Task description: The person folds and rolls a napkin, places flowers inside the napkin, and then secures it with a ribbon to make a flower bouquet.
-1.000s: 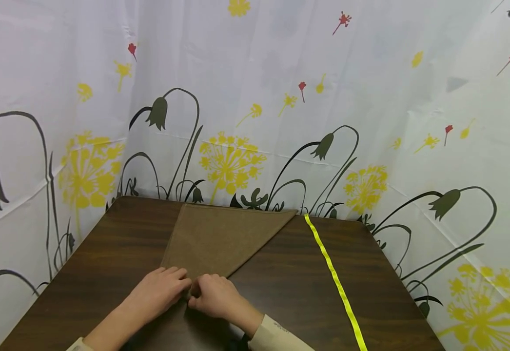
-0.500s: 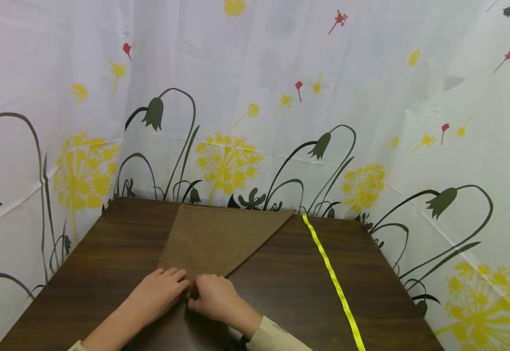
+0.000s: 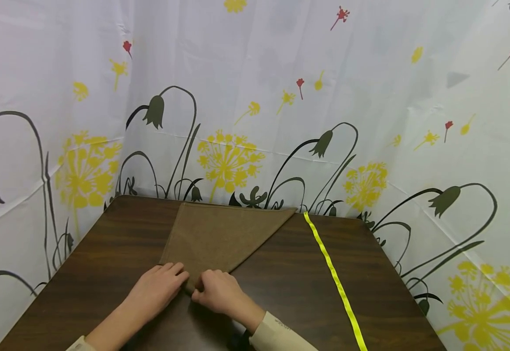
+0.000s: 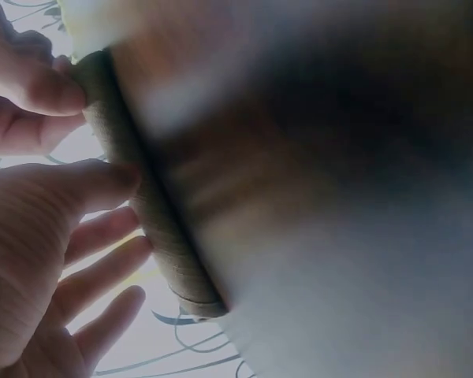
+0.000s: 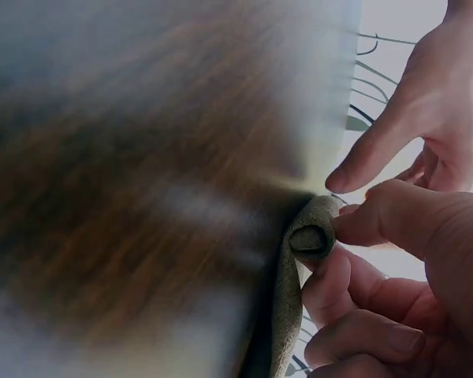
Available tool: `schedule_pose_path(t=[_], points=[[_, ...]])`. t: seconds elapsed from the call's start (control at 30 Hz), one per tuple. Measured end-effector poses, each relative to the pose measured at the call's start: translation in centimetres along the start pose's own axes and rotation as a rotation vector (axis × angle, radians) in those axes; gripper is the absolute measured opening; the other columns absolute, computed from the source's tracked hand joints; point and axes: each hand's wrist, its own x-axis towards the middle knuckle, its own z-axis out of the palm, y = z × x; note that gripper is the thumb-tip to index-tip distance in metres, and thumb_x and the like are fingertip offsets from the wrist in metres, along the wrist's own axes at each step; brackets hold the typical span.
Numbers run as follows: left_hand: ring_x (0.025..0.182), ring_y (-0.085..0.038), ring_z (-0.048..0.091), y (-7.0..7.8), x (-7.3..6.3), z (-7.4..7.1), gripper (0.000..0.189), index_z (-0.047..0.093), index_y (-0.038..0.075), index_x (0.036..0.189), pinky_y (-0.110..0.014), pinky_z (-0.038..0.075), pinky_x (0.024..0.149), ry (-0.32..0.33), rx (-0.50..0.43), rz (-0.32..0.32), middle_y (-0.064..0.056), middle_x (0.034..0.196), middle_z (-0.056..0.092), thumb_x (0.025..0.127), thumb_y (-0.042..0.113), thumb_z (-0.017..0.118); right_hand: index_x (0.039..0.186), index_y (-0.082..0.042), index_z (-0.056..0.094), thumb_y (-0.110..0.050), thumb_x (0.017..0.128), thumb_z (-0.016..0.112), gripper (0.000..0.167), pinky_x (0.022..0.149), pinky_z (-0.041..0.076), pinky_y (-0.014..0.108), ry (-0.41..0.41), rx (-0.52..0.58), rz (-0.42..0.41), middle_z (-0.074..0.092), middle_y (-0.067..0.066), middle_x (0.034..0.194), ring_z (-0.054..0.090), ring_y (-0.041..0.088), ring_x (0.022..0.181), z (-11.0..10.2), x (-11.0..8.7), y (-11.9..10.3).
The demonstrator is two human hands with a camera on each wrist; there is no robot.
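A brown cloth lies on the dark table, its near corner rolled into a narrow tube. In the left wrist view the rolled edge runs slantwise past both hands. My left hand holds the left part of the roll, thumb on the near side and fingers spread on the far side. My right hand pinches the roll's right end between thumb and fingers. In the right wrist view that coiled end shows a hollow centre. From the head view the hands partly hide the roll.
A yellow ribbon-like strip runs down the right side of the wood-grain table. Behind the table hangs a white curtain with flower prints. The cloth's far edge lies along the table's back edge.
Both hands have shifted slightly forward with the rolled edge. The right hand is also a little farther right, and more of the roll shows between the hands.
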Motion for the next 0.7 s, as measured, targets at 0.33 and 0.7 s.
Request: schedule_pose_path(t=[0.33, 0.7], points=[[0.079, -0.015, 0.062, -0.27, 0.74, 0.77, 0.023, 0.071, 0.022, 0.084, -0.030, 0.050, 0.060, 0.014, -0.009, -0.008, 0.007, 0.090, 0.062, 0.083, 0.015, 0.093, 0.101, -0.032, 0.074, -0.037, 0.097, 0.081, 0.010, 0.061, 0.050, 0.028, 0.065, -0.085, -0.013, 0.068, -0.014, 0.093, 0.063, 0.005, 0.075, -0.41, 0.02, 0.29], [0.080, -0.018, 0.063, 0.34, 0.99, 1.02, 0.022, 0.073, 0.020, 0.092, -0.030, 0.052, 0.061, -0.021, -0.007, -0.047, 0.005, 0.095, 0.064, 0.084, 0.013, 0.092, 0.097, -0.030, 0.069, -0.041, 0.093, 0.085, 0.020, 0.060, 0.051, 0.031, 0.084, -0.188, -0.024, 0.065, -0.014, 0.090, 0.064, 0.007, 0.075, 0.05, -0.08, 0.13]])
